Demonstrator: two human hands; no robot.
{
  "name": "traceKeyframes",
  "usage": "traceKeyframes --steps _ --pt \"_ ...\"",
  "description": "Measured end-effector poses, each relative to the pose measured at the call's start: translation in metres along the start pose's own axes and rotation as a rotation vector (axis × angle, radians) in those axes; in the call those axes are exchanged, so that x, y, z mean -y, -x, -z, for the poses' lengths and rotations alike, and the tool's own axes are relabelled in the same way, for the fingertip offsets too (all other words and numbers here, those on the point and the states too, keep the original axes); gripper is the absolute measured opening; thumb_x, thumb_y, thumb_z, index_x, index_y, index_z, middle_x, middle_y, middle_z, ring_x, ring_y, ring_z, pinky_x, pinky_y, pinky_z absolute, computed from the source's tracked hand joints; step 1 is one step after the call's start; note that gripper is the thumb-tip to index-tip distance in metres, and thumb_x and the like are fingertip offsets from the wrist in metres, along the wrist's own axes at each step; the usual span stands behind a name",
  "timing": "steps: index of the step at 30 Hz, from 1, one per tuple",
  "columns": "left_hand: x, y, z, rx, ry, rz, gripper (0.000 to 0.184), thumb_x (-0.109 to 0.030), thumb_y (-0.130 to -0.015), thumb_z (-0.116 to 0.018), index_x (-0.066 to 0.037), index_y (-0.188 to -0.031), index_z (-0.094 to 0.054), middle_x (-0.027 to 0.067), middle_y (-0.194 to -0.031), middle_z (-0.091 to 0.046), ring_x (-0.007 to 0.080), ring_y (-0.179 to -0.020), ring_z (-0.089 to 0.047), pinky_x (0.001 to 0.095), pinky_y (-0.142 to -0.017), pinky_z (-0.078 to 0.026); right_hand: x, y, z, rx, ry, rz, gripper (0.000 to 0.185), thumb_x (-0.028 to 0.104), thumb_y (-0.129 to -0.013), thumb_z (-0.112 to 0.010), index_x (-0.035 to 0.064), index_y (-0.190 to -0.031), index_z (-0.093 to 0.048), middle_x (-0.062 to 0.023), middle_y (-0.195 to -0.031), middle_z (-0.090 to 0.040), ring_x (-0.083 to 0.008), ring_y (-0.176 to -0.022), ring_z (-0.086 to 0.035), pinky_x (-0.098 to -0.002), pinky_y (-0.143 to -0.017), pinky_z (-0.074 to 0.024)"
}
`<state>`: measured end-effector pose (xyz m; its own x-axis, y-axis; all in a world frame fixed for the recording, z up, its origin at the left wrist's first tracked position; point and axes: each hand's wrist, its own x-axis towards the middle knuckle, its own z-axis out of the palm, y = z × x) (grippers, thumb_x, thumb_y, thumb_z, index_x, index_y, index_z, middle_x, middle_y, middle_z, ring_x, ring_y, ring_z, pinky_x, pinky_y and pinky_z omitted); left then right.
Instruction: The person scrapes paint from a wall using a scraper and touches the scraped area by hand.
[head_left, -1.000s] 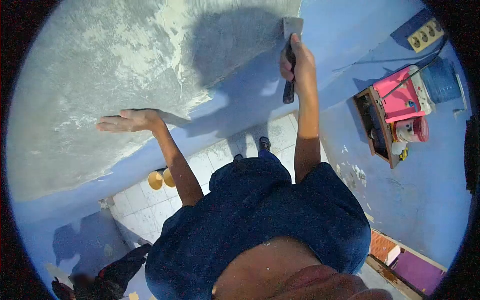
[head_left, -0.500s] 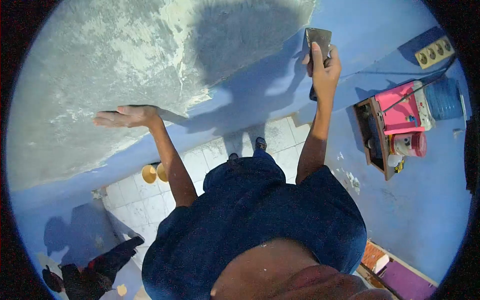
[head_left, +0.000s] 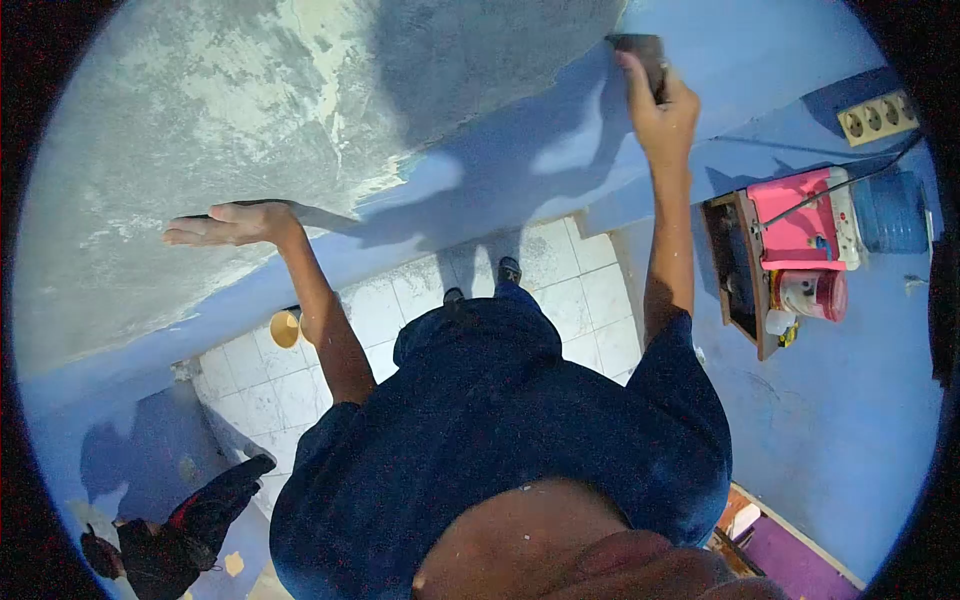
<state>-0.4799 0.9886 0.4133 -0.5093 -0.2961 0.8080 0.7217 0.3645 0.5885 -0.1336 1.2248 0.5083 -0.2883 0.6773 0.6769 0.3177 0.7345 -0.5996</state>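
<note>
My right hand (head_left: 663,118) is wrapped round a dark, flat-bladed scraper (head_left: 645,48), held high at the wall. Its blade is near the boundary between rough grey plaster (head_left: 210,120) and blue paint (head_left: 745,55); whether it touches the surface cannot be made out. Lower and to the left, my left hand (head_left: 230,224) is stretched out flat beside the grey plaster, holding nothing I can see. Its shadow falls on the wall to the right. Most of the scraper's handle is hidden in my right hand.
A wooden shelf box (head_left: 738,275) with a pink container (head_left: 795,215) and a jar (head_left: 812,294) hangs at right, below a socket strip (head_left: 878,118). A yellowish cup (head_left: 285,328) is by the white tiled floor (head_left: 405,305). Dark clothing (head_left: 190,530) is lower left.
My right hand has moved up with the scraper, whose blade has tilted. My left hand has shifted slightly left and up, still flat. The view has shifted slightly.
</note>
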Motion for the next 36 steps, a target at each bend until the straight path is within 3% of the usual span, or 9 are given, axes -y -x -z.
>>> traceKeyframes --steps 9,14,17,21,25,29,30,33,36 --pt "0.001 0.002 0.002 0.005 -0.001 -0.032 0.063 -0.044 -0.1 -0.022 0.001 -0.145 -0.022 0.0249 -0.152 -0.009 0.0388 -0.141 -0.007 0.0535 -0.113 -0.01 0.004 -0.009 0.002 -0.112 -0.111 0.012 0.024 0.026 -0.086 -0.067 0.0029 -0.093 -0.07 -0.0089 -0.07 -0.067 -0.0059 -0.062 -0.055 -0.0274 -0.056 -0.046" --pt "0.005 0.003 0.001 -0.006 0.004 -0.031 0.065 -0.045 -0.099 -0.022 0.002 -0.144 -0.022 0.0244 -0.152 -0.01 0.0389 -0.141 -0.008 0.0527 -0.113 -0.011 -0.02 0.042 -0.02 0.196 0.246 0.031 0.028 0.029 -0.087 -0.066 0.0009 -0.086 -0.068 -0.0111 -0.065 -0.065 -0.0075 -0.061 -0.055 -0.0288 -0.055 -0.0455" --pt "0.007 0.001 0.002 0.0 0.018 -0.022 0.071 -0.052 -0.098 -0.022 0.001 -0.144 -0.023 0.023 -0.152 -0.009 0.0371 -0.142 -0.008 0.0516 -0.113 -0.011 -0.001 0.022 -0.007 -0.105 -0.072 -0.06 0.028 0.029 -0.086 -0.069 0.0017 -0.079 -0.066 0.0034 -0.059 -0.056 -0.0048 -0.055 -0.045 -0.0239 -0.048 -0.038" --pt "-0.002 0.001 0.004 -0.005 0.023 -0.014 0.07 -0.051 -0.098 -0.023 0.002 -0.144 -0.024 0.0233 -0.152 -0.011 0.037 -0.142 -0.009 0.0517 -0.113 -0.011 0.01 0.008 -0.01 -0.171 -0.017 -0.017 0.032 0.031 -0.088 -0.066 0.0005 -0.08 -0.066 0.0033 -0.058 -0.053 -0.0037 -0.055 -0.044 -0.0235 -0.047 -0.0358" --pt "0.005 0.002 0.003 -0.003 0.002 -0.017 0.069 -0.05 -0.098 -0.023 0.002 -0.144 -0.024 0.0235 -0.152 -0.011 0.0362 -0.142 -0.008 0.0519 -0.113 -0.011 -0.02 0.077 -0.063 0.18 0.044 -0.034 0.041 0.041 -0.085 -0.064 0.0024 -0.098 -0.068 -0.0196 -0.076 -0.066 -0.0315 -0.057 -0.063 -0.0416 -0.057 -0.0479" --pt "-0.004 0.011 0.008 0.083 0.02 0.064 0.065 -0.043 -0.1 -0.025 0.003 -0.145 -0.019 0.0255 -0.152 -0.007 0.0392 -0.141 -0.005 0.0517 -0.113 -0.008 -0.009 0.107 -0.081 0.404 -0.397 -0.664 0.047 0.049 -0.086 -0.062 0.0037 -0.075 -0.062 -0.0057 -0.056 -0.059 -0.0128 -0.044 -0.053 -0.0303 -0.042 -0.0424" --pt "-0.006 0.019 0.011 0.113 0.042 0.102 0.064 -0.041 -0.1 -0.027 0.003 -0.145 -0.017 0.0255 -0.152 -0.006 0.0389 -0.141 -0.005 0.051 -0.114 -0.007 0.001 0.107 -0.085 0.249 -0.598 -0.719 0.043 0.045 -0.089 -0.061 0.0116 -0.066 -0.047 0.001 -0.055 -0.049 -0.006 -0.038 -0.04 -0.0214 -0.035 -0.0277" --pt "-0.031 0.057 0.037 0.304 0.325 0.146 0.066 -0.032 -0.097 -0.044 0.001 -0.146 -0.015 0.0237 -0.153 -0.005 0.0368 -0.142 -0.004 0.0486 -0.115 -0.007 0.027 0.091 -0.079 0.205 -0.828 -0.767 0.042 0.046 -0.087 -0.062 0.0096 -0.071 -0.05 0.0 -0.054 -0.049 -0.0074 -0.036 -0.04 -0.0225 -0.034 -0.03" --pt "-0.068 0.099 0.059 0.597 0.57 -0.056 0.053 -0.02 -0.092 -0.055 0.003 -0.136 -0.037 0.0228 -0.144 -0.032 0.0348 -0.136 -0.026 0.045 -0.112 -0.018 0.048 0.082 -0.079 0.272 -0.916 -0.775 0.042 0.047 -0.088 -0.061 0.0089 -0.073 -0.05 -0.0004 -0.053 -0.048 -0.0078 -0.036 -0.039 -0.0229 -0.033 -0.0297"
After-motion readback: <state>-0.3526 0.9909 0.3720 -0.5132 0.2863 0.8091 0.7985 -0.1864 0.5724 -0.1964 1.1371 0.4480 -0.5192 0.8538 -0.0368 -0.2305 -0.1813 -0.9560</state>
